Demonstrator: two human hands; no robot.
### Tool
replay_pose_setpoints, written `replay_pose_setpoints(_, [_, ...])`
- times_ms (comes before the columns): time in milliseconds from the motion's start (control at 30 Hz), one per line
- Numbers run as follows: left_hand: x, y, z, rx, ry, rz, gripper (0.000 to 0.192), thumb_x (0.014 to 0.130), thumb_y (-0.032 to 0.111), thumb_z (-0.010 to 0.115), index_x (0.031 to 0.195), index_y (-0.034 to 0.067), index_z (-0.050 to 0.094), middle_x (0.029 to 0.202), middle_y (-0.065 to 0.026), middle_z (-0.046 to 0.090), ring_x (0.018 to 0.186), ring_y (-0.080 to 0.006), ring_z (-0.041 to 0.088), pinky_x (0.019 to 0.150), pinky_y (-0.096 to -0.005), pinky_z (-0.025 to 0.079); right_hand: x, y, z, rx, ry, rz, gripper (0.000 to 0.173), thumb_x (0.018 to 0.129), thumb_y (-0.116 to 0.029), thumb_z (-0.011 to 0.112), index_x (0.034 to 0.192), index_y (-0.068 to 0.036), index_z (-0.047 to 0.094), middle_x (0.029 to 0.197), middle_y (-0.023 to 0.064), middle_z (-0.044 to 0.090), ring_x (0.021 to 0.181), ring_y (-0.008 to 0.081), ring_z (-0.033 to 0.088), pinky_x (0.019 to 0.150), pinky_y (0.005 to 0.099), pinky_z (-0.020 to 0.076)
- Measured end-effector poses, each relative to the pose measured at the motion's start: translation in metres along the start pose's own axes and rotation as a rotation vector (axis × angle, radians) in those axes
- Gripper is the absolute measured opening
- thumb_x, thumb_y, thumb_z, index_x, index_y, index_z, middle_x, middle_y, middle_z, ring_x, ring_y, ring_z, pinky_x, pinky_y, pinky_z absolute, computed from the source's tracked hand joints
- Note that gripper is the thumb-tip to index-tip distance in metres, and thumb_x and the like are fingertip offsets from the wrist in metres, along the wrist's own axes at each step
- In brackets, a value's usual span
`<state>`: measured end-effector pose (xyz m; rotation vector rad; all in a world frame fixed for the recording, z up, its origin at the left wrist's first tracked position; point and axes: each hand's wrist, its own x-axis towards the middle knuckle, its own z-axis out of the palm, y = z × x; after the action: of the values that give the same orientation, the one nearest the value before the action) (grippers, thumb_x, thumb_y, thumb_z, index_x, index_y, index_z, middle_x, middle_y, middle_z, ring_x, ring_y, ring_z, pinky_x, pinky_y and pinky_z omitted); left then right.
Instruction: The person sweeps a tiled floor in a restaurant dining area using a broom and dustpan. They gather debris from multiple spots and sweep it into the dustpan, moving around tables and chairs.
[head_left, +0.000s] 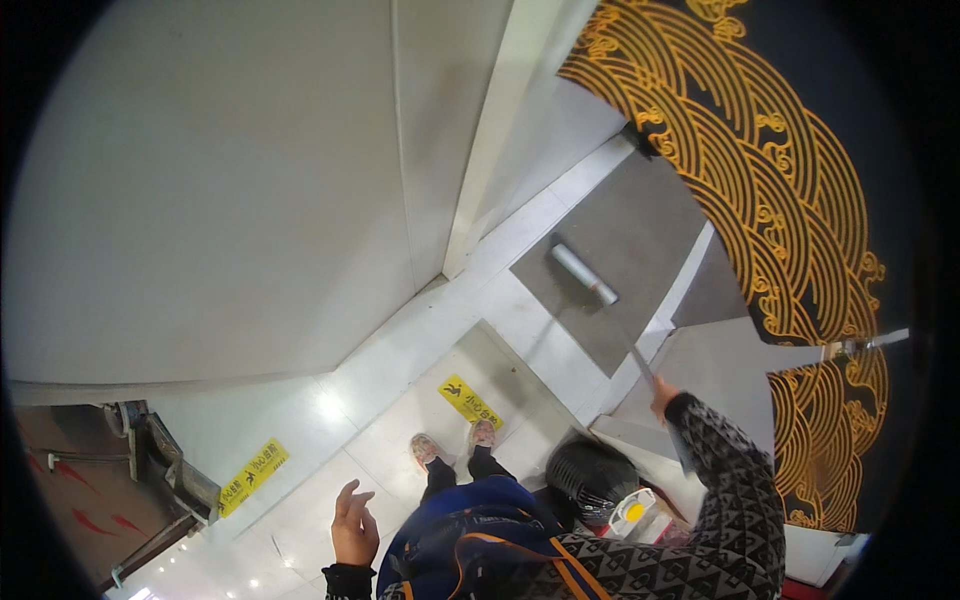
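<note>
My right hand (661, 399) is closed around the handle of a long-handled tool with a pale cylindrical head (585, 274), which looks like a roller or a squeegee-type mop. Its head is over a grey floor mat (630, 217), slightly blurred; whether it touches the mat, I cannot tell. At the lower left my left hand (354, 525) is raised above the tiled floor, fingers apart and a little curled, with nothing in it. A blue apron with orange straps (480, 525) covers my front. My feet stand on pale tiles by a yellow warning sticker (470, 401).
Beside my right leg are a black plastic bag (592, 476) and a white container with a yellow cap (637, 514). A pale wall (225, 187) fills the upper left. Black panels with golden waves (757, 172) curve along the right. Another yellow sticker (253, 477) lies lower left.
</note>
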<state>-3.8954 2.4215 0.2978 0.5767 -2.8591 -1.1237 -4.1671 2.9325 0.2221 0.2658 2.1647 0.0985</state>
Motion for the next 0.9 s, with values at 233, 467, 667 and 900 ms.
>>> replay_pose_setpoints(233, [0.004,0.034,0.008,-0.083,0.029,0.033,0.025,0.070,-0.005,0.044,0.091,0.006,0.054,0.108,-0.0136,0.048,0.083,-0.0304,0.054,0.065,-0.0331,0.045,-0.174,0.000,-0.027,0.228,-0.352,-0.125,0.069,0.065,-0.002,0.052,0.126,-0.011,0.019,0.066,0.0162,0.054,0.045,0.0209,0.054,0.038,0.0322,0.0461])
replay_pose_setpoints(467, [-0.029,0.045,0.013,-0.128,0.099,-0.066,0.025,0.071,-0.005,0.043,0.091,0.006,0.054,0.107,-0.0136,0.048,0.081,-0.0284,0.055,0.066,-0.0317,0.046,-0.143,0.034,-0.018,0.380,-0.165,-0.213,0.069,0.068,-0.001,0.054,0.127,-0.011,0.018,0.060,0.0125,0.050,0.041,0.0202,0.049,0.034,0.0331,0.0428])
replay_pose_setpoints(667, [-0.054,0.059,0.028,-0.094,0.124,-0.140,0.024,0.072,-0.004,0.042,0.091,0.006,0.054,0.107,-0.0131,0.048,0.083,-0.0293,0.054,0.068,-0.0328,0.045,-0.004,0.050,-0.052,0.321,0.033,-0.181,0.059,0.068,0.001,0.049,0.121,-0.007,0.025,0.058,0.0137,0.052,0.041,0.0237,0.051,0.034,0.0352,0.0424])
replay_pose_setpoints(900, [-0.059,0.074,0.038,-0.082,0.148,-0.224,0.019,0.073,-0.001,0.044,0.088,0.006,0.055,0.103,-0.0130,0.050,0.083,-0.0290,0.054,0.069,-0.0334,0.045,0.001,0.044,-0.050,-0.109,-0.036,-0.208,0.060,0.067,-0.002,0.046,0.121,0.000,0.021,0.063,0.0148,0.056,0.046,0.0256,0.055,0.036,0.0364,0.0449])
